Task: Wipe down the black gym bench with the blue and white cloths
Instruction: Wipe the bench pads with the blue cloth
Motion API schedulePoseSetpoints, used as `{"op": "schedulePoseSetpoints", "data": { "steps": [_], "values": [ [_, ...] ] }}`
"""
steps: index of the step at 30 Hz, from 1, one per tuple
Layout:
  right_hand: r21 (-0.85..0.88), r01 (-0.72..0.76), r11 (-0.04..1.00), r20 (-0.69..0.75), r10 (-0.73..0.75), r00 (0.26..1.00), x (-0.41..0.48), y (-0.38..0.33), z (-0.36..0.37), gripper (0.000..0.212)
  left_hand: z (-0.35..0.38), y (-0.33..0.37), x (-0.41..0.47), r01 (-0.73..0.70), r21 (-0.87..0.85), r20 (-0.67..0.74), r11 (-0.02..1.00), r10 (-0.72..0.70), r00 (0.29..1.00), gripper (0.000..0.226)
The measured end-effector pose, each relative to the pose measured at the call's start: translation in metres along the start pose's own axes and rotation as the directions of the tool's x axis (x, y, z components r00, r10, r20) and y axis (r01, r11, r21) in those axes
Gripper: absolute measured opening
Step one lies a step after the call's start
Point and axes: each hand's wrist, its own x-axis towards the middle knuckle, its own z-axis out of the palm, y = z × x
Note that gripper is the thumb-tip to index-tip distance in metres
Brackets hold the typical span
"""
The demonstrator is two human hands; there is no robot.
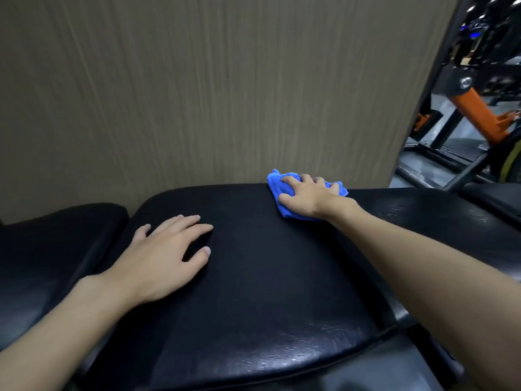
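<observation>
The black gym bench (pixel 267 277) fills the lower half of the view, its padded top worn and shiny near the front edge. A crumpled blue cloth (pixel 277 187) lies on the far edge of the pad, close to the wall. My right hand (pixel 306 197) presses down on the blue cloth with fingers spread over it. My left hand (pixel 163 252) rests flat on the pad to the left, fingers apart, holding nothing. No white cloth is in view.
A beige textured wall (pixel 197 94) stands directly behind the bench. A second black pad (pixel 50 249) sits to the left across a gap. At right are black and orange gym machines (pixel 476 108) and a grey floor.
</observation>
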Motion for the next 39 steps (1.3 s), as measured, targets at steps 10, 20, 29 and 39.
{"op": "schedulePoseSetpoints", "data": {
  "steps": [10, 20, 29, 39],
  "values": [
    [0.007, 0.155, 0.988, 0.013, -0.155, 0.988, 0.02, -0.131, 0.018, 0.06, -0.008, -0.073, -0.041, -0.019, -0.015, -0.208, 1.0, 0.016, 0.978, 0.062],
    [-0.004, 0.336, 0.942, 0.028, -0.335, 0.942, 0.01, -0.226, 0.033, 0.062, 0.001, -0.084, -0.053, -0.05, -0.14, -0.399, 0.989, -0.01, 0.917, 0.051],
    [0.008, 0.461, 0.887, 0.003, -0.462, 0.887, -0.025, -0.226, 0.041, 0.062, 0.002, -0.08, -0.061, -0.004, -0.136, -0.436, 0.991, -0.056, 0.898, 0.021],
    [0.046, 0.465, 0.884, -0.021, -0.464, 0.885, -0.048, -0.149, 0.031, 0.06, 0.003, -0.025, -0.074, 0.091, -0.03, -0.023, 0.995, -0.092, 0.995, 0.081]
  ]
}}
